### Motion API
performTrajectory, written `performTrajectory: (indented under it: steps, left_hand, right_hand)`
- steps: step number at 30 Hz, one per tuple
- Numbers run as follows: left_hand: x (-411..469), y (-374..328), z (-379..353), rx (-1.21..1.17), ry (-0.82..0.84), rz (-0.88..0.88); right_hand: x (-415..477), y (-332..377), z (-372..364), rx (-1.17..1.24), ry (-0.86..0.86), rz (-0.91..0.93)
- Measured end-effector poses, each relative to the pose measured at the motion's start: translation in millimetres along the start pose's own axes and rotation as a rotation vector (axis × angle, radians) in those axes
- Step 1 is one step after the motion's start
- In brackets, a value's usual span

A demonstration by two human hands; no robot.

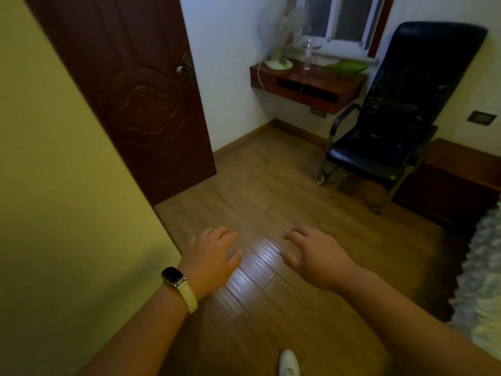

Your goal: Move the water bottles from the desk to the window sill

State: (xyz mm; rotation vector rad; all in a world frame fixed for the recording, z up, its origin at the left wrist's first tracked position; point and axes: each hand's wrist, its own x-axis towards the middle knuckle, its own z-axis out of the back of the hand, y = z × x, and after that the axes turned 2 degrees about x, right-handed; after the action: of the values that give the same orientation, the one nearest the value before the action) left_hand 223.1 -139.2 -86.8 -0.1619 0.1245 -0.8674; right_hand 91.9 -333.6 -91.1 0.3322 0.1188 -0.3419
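A clear plastic water bottle (308, 56) stands upright on the small wall-mounted wooden desk (320, 85) across the room, under the window. The white window sill (345, 56) runs just behind and above the desk. My left hand (214, 256), with a watch on its wrist, and my right hand (315, 253) are stretched out low over the wooden floor, far from the desk. Both hands hold nothing and their fingers are spread. Only one bottle is visible to me.
A white table fan (282, 36) and a green bag (348, 67) share the desk. A black office chair (398, 109) stands right of the desk, a dark wooden cabinet (458, 183) beyond it. A dark brown door (130, 90) is on the left; a yellow wall (54, 185) is close beside me.
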Motion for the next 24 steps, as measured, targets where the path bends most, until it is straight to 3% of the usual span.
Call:
performTrajectory:
  steps: [11, 24]
  left_hand:
    - [186.4, -25.3, 30.6, 0.046, -0.034, -0.071]
    - [385.0, 56.5, 21.6, 0.013, -0.008, -0.099]
  right_hand:
    - [134.3, -89.7, 86.7, -0.052, -0.047, 0.043]
    - [326.6, -132.6, 114.4, -0.074, -0.055, -0.05]
